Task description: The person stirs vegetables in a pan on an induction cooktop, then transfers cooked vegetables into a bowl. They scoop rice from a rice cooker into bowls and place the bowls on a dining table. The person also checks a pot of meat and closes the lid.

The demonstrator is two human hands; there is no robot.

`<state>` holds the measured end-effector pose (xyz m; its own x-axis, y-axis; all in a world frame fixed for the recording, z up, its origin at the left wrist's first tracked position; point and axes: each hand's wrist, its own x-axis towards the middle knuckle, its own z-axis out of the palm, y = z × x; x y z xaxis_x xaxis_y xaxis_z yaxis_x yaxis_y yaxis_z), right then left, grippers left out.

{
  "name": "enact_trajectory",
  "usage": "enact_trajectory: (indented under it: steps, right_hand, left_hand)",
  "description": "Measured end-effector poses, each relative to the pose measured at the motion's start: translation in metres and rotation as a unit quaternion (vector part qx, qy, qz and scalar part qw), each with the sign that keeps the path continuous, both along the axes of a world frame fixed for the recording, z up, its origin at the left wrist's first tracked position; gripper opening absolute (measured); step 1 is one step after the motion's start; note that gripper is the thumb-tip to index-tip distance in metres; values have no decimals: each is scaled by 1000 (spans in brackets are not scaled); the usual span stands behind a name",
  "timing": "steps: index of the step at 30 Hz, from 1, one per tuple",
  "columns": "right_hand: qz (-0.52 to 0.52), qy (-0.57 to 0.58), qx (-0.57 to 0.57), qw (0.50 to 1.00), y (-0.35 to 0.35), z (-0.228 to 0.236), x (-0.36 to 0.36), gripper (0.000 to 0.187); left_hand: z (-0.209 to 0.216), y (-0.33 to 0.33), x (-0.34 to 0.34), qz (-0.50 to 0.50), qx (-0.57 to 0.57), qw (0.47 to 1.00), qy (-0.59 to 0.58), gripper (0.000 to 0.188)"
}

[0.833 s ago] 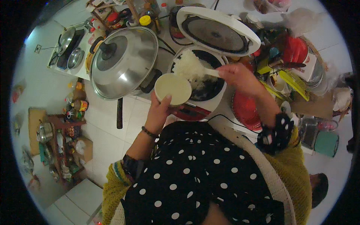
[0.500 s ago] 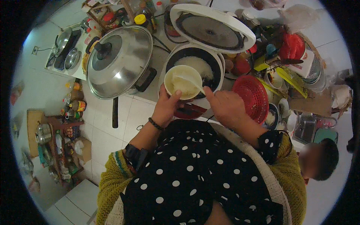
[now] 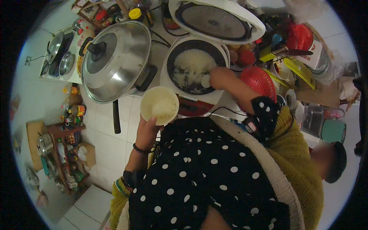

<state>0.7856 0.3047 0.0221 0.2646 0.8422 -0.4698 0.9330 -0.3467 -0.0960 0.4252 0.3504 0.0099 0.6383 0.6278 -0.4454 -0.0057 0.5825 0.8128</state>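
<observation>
My left hand (image 3: 147,134) is closed round a pale bowl (image 3: 156,92), its thumb over the near rim. White cooked rice (image 3: 165,108) lies in the bowl. The bowl is just left of an opened white rice cooker (image 3: 163,78), whose dark inner pot (image 3: 180,51) has more white rice (image 3: 196,61) in it. Over the pot's right edge my right hand (image 3: 223,78) is closed on a white spoon (image 3: 206,81). Only the spoon's rounded end shows beside the fingers; the rest is hidden.
The cooker's raised lid (image 3: 214,23) stands behind the pot. A large lidded steel pan (image 3: 119,61) is to the left, its black handle (image 3: 116,117) jutting nearer. A red colander (image 3: 258,82) sits right of the cooker. Another person's head (image 3: 329,163) shows at the right.
My left hand has moved the bowl left and nearer, away from over the pot. My right hand has taken the spoon out of the bowl and over the cooker's pot.
</observation>
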Motion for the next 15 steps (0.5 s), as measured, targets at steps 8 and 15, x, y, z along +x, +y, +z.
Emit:
enact_trajectory:
  steps: [8,15]
  right_hand:
    - [103,21,70,992,38,-118,-11,23]
    - [-90,258,105,956,55,-95,3,19]
  left_hand:
    - [3,-6,-19,17,-3,999,-27,73]
    - [-5,2,-26,26,-14,998,-48,68]
